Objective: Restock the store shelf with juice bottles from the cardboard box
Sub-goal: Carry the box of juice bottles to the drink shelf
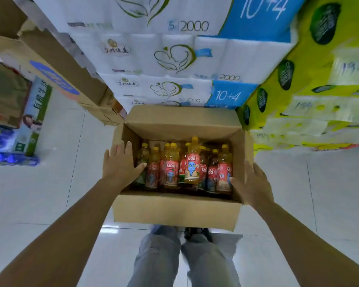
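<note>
Grey-trousered legs (pixel 182 257) below; left hand (pixel 120 164) and right hand (pixel 251 183) flat, empty, flanking brown cardboard box (pixel 174 210); I'd grip low, level, keeping orange juice bottles (pixel 192 162) upright.

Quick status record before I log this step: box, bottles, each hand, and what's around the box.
box: open cardboard box, flaps up, between the two hands
bottles: juice bottles with yellow caps and red labels, standing upright inside; one sits higher than the rest
left hand: left hand flat on the box's left wall, fingers straight, thumb over the rim
right hand: right hand on the box's right wall, fingers spread, thumb at the rim
behind box: stacked white tissue packs, yellow packs to the right
shelf: not in view
</note>
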Tool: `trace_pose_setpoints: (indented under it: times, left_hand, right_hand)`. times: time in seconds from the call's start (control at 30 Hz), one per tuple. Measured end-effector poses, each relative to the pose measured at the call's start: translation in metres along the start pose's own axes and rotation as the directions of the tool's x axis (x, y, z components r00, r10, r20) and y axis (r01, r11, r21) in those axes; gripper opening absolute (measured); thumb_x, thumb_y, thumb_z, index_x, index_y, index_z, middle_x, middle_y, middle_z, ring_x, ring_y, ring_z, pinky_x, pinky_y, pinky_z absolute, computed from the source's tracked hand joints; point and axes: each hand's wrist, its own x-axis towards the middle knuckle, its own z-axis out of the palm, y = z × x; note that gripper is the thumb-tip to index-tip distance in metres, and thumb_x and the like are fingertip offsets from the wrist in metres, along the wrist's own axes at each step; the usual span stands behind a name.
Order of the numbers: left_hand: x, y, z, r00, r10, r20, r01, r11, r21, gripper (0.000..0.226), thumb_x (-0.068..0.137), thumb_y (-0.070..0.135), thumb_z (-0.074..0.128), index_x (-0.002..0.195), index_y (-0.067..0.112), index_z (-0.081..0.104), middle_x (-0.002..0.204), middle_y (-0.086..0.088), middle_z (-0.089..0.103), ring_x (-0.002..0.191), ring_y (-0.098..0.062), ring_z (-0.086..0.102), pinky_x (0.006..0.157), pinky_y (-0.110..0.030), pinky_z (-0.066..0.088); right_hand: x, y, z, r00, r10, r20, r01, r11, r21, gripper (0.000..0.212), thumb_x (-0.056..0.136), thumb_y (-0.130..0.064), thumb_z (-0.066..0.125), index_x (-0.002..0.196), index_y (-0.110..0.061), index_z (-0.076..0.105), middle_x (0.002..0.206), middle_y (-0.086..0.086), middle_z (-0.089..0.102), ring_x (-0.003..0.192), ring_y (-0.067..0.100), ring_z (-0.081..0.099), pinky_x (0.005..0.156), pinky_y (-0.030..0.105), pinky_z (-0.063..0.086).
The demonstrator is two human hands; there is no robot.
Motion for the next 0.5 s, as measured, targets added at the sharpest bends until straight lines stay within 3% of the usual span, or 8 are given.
trace_pose_setpoints:
  times: [0.17,0.3,0.4,0.5]
  left_hand:
    - [0.029,-0.010,0.058,0.984,-0.143,0.110,0.145,0.989,-0.012,0.099,0.081,0.065,0.054,0.151,0.012,0.007,0.158,-0.012,0.013,0.145,-0.034,0.014,0.114,-0.052,0.022]
    - [0.042,-0.015,0.084,0.960,-0.232,0.158,0.247,0.966,-0.081,0.108,0.081,0.055,0.064,0.151,0.012,-0.006,0.160,-0.012,-0.005,0.145,-0.037,0.010,0.111,-0.054,0.028]
    - [0.049,-0.020,0.093,0.942,-0.291,0.165,0.323,0.921,-0.220,0.112,0.080,0.043,0.071,0.150,0.015,-0.011,0.160,-0.011,-0.004,0.137,-0.039,0.032,0.097,-0.053,0.046]
    - [0.059,-0.025,0.095,0.933,-0.322,0.158,0.355,0.892,-0.279,0.107,0.082,0.038,0.070,0.150,0.019,-0.010,0.157,-0.015,0.018,0.118,-0.041,0.053,0.085,-0.051,0.051]
  right_hand:
    - [0.036,0.010,0.049,0.993,0.121,0.007,-0.121,0.989,0.080,0.096,0.084,-0.049,0.061,0.152,-0.019,0.000,0.157,0.015,0.014,0.139,0.039,0.024,0.106,0.051,0.034]
    - [0.051,0.009,0.068,0.990,0.135,-0.038,-0.126,0.977,0.170,0.102,0.084,-0.036,0.065,0.150,-0.021,-0.011,0.157,0.012,0.017,0.122,0.044,0.048,0.089,0.048,0.046]
    - [0.057,0.004,0.071,0.980,0.189,-0.063,-0.169,0.957,0.237,0.098,0.086,-0.026,0.064,0.151,-0.026,-0.010,0.151,0.015,0.030,0.114,0.044,0.053,0.085,0.046,0.047]
    - [0.066,0.002,0.072,0.965,0.249,-0.084,-0.216,0.933,0.286,0.094,0.088,-0.023,0.060,0.150,-0.033,-0.011,0.137,0.018,0.046,0.109,0.044,0.055,0.085,0.045,0.046]
